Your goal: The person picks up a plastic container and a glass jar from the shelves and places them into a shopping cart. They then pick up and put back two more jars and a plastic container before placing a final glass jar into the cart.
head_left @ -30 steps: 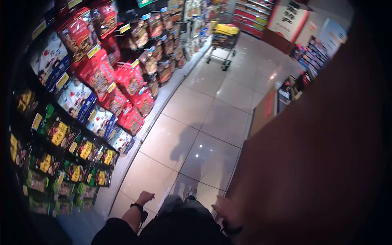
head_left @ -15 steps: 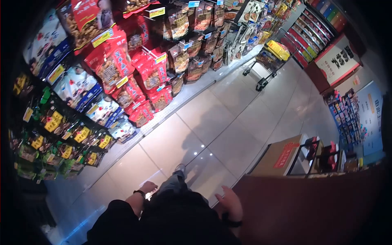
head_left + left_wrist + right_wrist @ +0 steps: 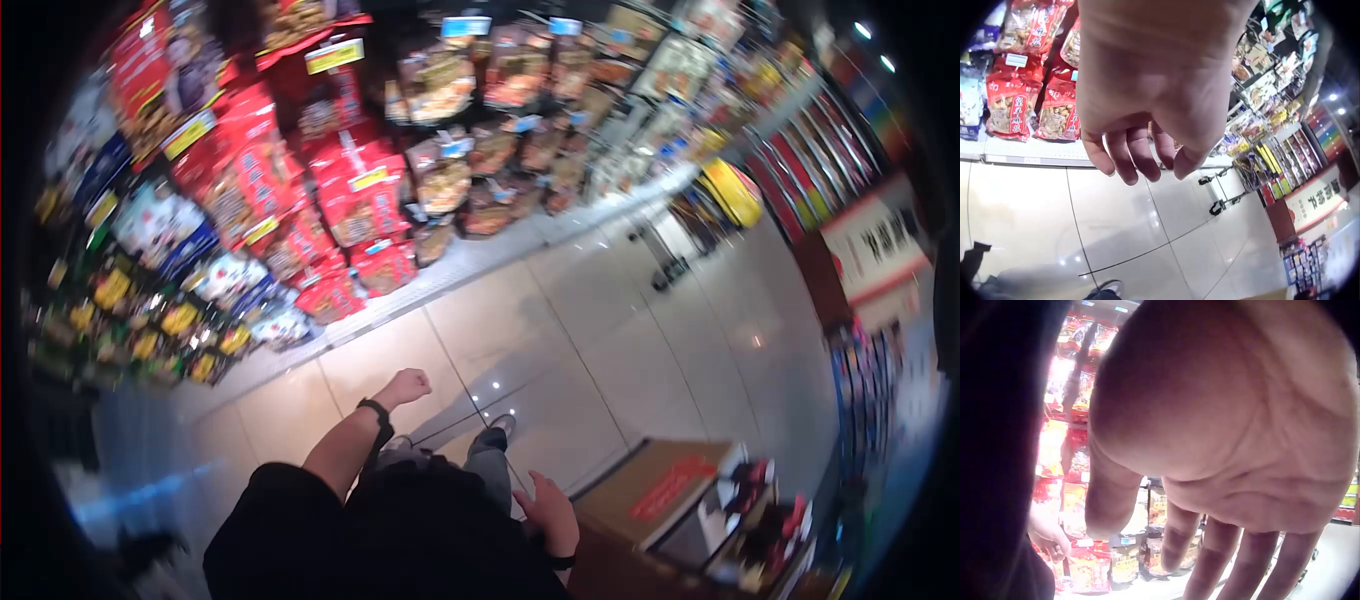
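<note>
My left hand (image 3: 406,386) hangs over the tiled floor in front of the snack shelves, holding nothing; in the left wrist view its fingers (image 3: 1135,153) hang loosely curled. Low on my other side is my right hand (image 3: 550,508), near a cardboard box (image 3: 660,488). Its fingers (image 3: 1210,556) are spread and fairly straight in the right wrist view, with nothing in them. Red snack bags (image 3: 375,215) hang on the shelves beyond my left hand. Both hands are apart from all goods.
A cart (image 3: 665,245) with yellow packages (image 3: 733,193) stands by the far end of the shelving. The brown box and dark goods are at the lower right. A sign board (image 3: 873,240) and a small-goods rack (image 3: 865,395) stand at the right. Tiled floor (image 3: 600,320) runs between.
The head view has turned, and the cart and box now appear lower and farther right. My left hand has risen in the view, and my feet have changed position.
</note>
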`<state>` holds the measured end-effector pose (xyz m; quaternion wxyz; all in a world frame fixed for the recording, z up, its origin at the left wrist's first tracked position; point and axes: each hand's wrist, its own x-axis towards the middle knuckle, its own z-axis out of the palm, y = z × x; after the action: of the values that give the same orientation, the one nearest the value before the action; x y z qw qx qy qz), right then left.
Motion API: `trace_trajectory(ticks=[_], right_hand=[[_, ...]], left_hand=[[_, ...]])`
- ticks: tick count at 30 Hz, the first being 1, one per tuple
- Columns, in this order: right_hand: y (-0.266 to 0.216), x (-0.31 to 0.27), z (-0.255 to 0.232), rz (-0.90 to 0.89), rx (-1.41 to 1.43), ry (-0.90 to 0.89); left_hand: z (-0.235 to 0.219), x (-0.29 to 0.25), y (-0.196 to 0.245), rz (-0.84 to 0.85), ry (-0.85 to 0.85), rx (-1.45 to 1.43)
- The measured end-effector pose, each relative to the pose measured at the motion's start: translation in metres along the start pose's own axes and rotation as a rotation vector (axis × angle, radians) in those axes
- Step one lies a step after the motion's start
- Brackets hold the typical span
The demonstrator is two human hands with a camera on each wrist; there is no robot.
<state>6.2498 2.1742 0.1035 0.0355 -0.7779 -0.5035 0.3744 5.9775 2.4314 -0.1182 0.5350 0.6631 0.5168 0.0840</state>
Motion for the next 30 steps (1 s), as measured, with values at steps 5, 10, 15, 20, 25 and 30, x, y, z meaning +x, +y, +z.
trace_trajectory(ticks=[5,10,15,20,25,30], right_hand=[[0.063,0.085,-0.089,-0.269,-0.115,-0.091],[0.074,0.166,-0.204,-0.385,-0.408,-0.089],[0.072,0.227,-0.275,-0.472,-0.190,0.072],[0.077,0.272,-0.268,-0.533,-0.229,0.048],[0.070,0.300,-0.270,-0.448,-0.157,-0.165],[0.066,0.342,-0.303,-0.290,-0.416,-0.155]], left_hand=[[0.038,-0.035,0.022,-0.189,0.083,0.084],[0.075,-0.102,-0.005,-0.531,0.344,-0.075],[0.125,-0.137,0.007,-0.863,0.321,-0.295],[0.160,-0.091,0.044,-0.788,0.301,-0.146],[0.114,0.019,0.050,-0.757,0.142,-0.119],[0.051,0.199,0.093,-0.653,0.027,0.050]])
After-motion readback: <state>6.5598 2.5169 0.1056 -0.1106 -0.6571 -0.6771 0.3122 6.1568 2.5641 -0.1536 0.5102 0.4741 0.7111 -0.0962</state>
